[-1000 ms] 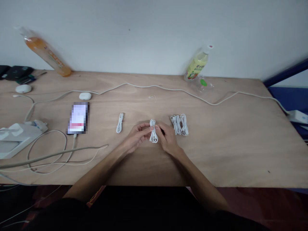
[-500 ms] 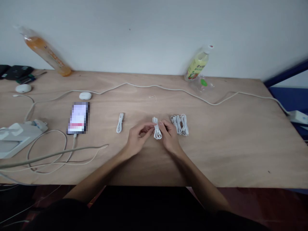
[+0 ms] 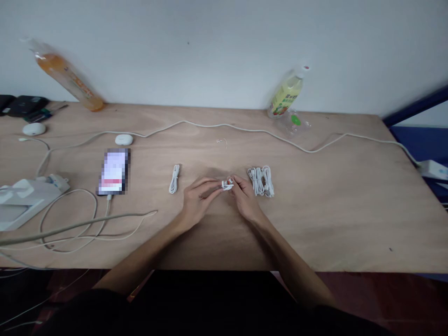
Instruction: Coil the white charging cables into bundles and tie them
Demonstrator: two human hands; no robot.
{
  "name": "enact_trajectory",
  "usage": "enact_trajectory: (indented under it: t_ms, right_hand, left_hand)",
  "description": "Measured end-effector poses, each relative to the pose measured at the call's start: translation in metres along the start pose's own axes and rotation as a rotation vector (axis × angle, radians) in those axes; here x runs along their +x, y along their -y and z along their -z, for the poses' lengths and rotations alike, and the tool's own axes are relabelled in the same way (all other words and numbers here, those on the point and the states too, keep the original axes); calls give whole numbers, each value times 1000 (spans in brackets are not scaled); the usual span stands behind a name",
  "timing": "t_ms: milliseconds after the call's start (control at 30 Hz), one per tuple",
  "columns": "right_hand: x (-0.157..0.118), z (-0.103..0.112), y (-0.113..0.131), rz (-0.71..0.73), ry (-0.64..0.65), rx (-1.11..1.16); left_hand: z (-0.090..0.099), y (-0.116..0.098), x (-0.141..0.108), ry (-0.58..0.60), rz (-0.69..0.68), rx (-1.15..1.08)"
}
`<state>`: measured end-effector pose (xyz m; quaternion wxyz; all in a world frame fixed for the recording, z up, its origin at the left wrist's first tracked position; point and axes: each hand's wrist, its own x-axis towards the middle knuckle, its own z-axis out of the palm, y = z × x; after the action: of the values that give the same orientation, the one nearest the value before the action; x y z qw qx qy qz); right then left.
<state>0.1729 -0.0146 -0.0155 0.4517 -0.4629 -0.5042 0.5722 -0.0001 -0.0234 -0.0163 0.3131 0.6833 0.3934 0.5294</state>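
Turning between my fingers, the coiled white cable (image 3: pixel 227 185) is going from lying lengthwise toward me, its loops showing, to being seen nearly end-on, short and compact, with a small orange-red spot now showing on it. My left hand (image 3: pixel 198 200) is shifting slightly outward, while my right hand (image 3: pixel 247 198) is keeping close to the coil's other side. I am judging that this is a change of angle rather than a release: the coil is remaining bunched, and the new pose is bringing its end up to my view.

My right thumb and fingers are pinching the coil at its right side. My left thumb and index finger are closing on its left edge, the rest of that hand curving loosely; how firmly either is pressing, I cannot tell. The coil is sitting between my two sets of fingertips, directly ahead of me, over the wooden tabletop (image 3: pixel 350 210).

Just beyond my right fingers, a cluster of coiled white cables (image 3: pixel 258 181) is lying side by side. Out to the left of my left hand, a single coiled cable (image 3: pixel 174 179) is resting apart, and farther left a phone (image 3: pixel 114 171) is lying plugged in.
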Motion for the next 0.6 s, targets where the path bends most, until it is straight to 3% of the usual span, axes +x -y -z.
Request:
enact_trajectory:
  t_ms: [333, 600]
  right_hand:
    - [-6, -2, 5, 133, -61, -165]
    - [-10, -2, 2, 186, -73, -249]
  left_hand:
    - [-7, -9, 9, -21, 634, -388]
    - [-8, -11, 13, -19, 879, -725]
